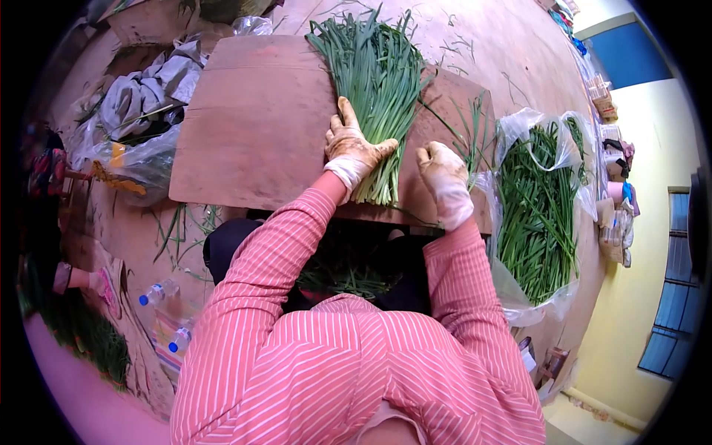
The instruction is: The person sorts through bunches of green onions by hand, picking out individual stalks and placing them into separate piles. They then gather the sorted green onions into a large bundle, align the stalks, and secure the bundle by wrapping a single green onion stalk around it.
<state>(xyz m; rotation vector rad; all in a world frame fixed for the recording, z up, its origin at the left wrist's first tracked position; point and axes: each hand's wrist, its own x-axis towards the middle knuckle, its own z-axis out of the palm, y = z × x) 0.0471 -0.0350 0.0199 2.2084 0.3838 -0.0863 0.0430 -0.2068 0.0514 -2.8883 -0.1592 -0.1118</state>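
Note:
A thick bundle of garlic chives (378, 89) lies on a brown board (245, 126), its pale cut ends toward me. My left hand (352, 144), in a stained white glove, rests on the bundle's lower left side. Its fingers are spread and the thumb lies across the stalks. To the right of the bundle, apart from it, my right hand (443, 174) is gloved too, with its fingers curled closed. Whatever it may hold is hidden. Several loose chive blades (475, 133) lie on the board just beyond that hand.
A clear plastic bag (523, 311) full of chives stands right of the board. On the left are grey cloth and plastic sacks (141, 96), and bottles with blue caps (159, 291). Another person's foot (106, 288) shows at far left. Bundled goods (615, 222) line the yellow wall.

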